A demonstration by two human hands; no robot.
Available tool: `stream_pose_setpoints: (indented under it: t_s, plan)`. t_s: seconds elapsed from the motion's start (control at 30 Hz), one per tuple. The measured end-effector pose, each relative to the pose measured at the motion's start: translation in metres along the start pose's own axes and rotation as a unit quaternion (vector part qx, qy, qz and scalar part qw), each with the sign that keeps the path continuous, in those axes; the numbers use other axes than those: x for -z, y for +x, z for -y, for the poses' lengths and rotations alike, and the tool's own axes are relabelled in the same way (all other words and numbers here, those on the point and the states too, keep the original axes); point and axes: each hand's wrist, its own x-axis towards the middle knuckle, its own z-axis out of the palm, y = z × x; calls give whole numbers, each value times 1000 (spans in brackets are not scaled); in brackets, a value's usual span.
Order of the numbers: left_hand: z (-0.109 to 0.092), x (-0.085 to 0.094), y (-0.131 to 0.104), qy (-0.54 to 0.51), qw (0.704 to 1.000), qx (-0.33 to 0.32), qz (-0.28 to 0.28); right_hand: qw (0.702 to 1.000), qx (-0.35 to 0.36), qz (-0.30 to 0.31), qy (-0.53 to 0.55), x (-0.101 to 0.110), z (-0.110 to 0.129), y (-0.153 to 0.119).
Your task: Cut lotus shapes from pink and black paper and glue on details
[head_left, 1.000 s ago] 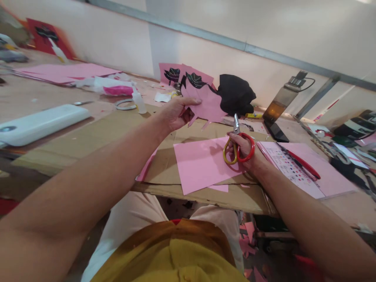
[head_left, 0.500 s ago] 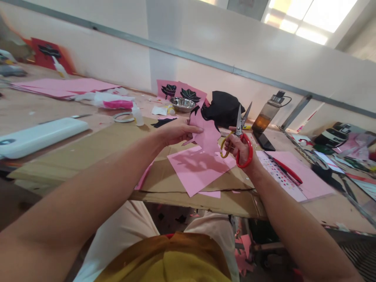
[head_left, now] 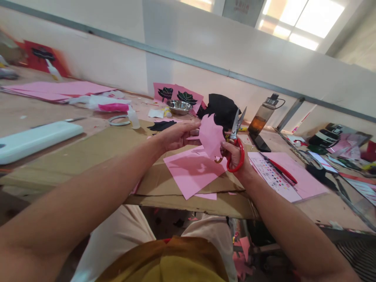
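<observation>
My left hand [head_left: 179,135] pinches the left edge of a pink paper cutout [head_left: 210,135], which has a jagged, leaf-like outline and a narrow strip sticking out to the left. In my right hand [head_left: 232,152] are scissors [head_left: 235,127] with one red and one yellow handle, blades pointing up and parted. The fingertips of that hand also touch the cutout's lower right edge. Beneath both hands a pink sheet [head_left: 188,178] lies on brown cardboard [head_left: 96,156], with the cutout's shadow on it. A dark cutout [head_left: 161,125] lies behind my left hand.
At the back stand a metal bowl [head_left: 179,106], a black cloth-like heap [head_left: 221,107] and a bottle [head_left: 261,117] by a phone [head_left: 260,143]. A small white glue bottle [head_left: 133,118] is left. Right lie a red-handled tool [head_left: 282,171] and a printed sheet [head_left: 268,176].
The pink cutout has turned, showing a broader face. My right hand has come in to its lower right edge, still holding the scissors, whose yellow handle is now mostly hidden.
</observation>
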Motion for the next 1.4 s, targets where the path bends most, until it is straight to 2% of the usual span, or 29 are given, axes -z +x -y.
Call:
stream_pose_setpoints:
  t_s: [0.13, 0.23, 0.43, 0.53, 0.63, 0.87, 0.93, 1.0, 1.07, 1.13, 1.2, 1.23, 1.27, 1.33, 1.4]
  plan:
    - [4, -7, -2, -61, 997, 5, 50, 998, -5, -48, 44, 0, -5, 3]
    - [13, -7, 0, -43, 996, 15, 79, 998, 6, -48, 45, 0, -6, 3]
    - [25, -1, 9, 1, 999, 48, 0, 998, 36, 1, -44, 1, -8, 3]
    - [24, 2, 10, 28, 997, 58, -45, 992, 63, -7, -107, 8, -12, 11]
    - [22, 3, 10, 48, 995, 68, -60, 970, 135, -42, -200, 18, -16, 18]
    - [27, 6, 11, 123, 989, 69, -40, 878, 289, -94, -371, 28, -15, 18]
    - [27, 8, 11, 183, 980, 75, -35, 867, 298, -97, -387, 28, -15, 18]
    - [25, 10, 11, 257, 963, 78, -37, 873, 289, -98, -380, 28, -15, 19]
    - [20, 11, 11, 336, 939, 32, -61, 887, 270, -100, -362, 28, -16, 21]
    - [14, 8, 8, 390, 912, -73, -107, 902, 243, -99, -344, 27, -17, 22]
    - [10, 1, 5, 388, 896, -169, -138, 917, 211, -90, -327, 24, -18, 21]
    - [9, -3, 2, 363, 904, -185, -131, 924, 195, -80, -319, 22, -18, 19]
    - [10, -9, -1, 325, 924, -173, -103, 929, 184, -69, -315, 18, -19, 17]
    - [14, -18, -5, 204, 974, -101, -13, 931, 174, -42, -320, 8, -19, 9]
    - [21, -23, -7, 126, 989, -28, 67, 923, 178, -6, -340, -3, -18, -1]
